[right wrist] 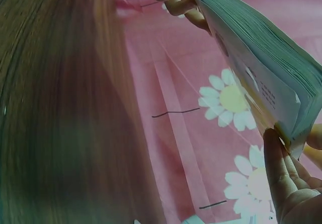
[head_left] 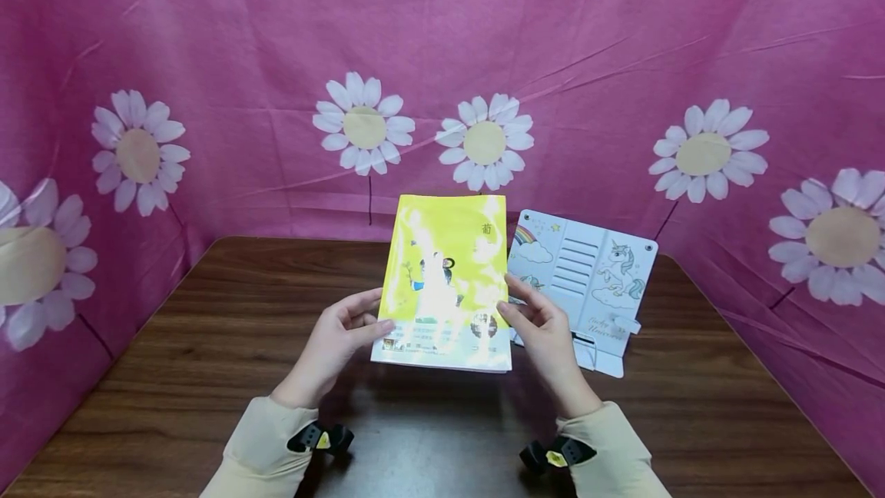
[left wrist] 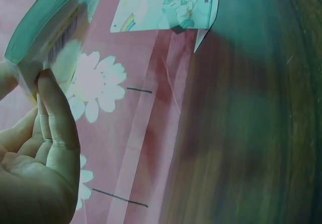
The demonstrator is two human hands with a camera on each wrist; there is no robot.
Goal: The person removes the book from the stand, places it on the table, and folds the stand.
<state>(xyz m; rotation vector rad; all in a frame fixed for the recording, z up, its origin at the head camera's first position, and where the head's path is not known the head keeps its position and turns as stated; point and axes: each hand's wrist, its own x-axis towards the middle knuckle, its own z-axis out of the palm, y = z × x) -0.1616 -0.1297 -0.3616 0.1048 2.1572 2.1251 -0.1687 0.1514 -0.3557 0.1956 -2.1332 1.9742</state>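
A thick paperback book point(head_left: 452, 229) with a yellow cover is held up above the table, its front tilted toward the head camera. My left hand point(head_left: 340, 340) grips its lower left edge, thumb on the cover and fingers behind. At the lower right edge my right hand point(head_left: 545, 333) pinches it the same way. The left wrist view shows a barcode on the back of the book point(left wrist: 63, 38); the right wrist view shows its page edges. Behind the right hand stands a pale blue book stand point(head_left: 588, 252) with unicorn pictures, slots and a wire clip, partly hidden by book and hand.
The dark wooden table point(head_left: 228, 329) stretches out on both sides of the book. A pink cloth point(head_left: 263, 37) with large white daisies hangs behind and around the table. Each wrist carries a black strap with a small camera.
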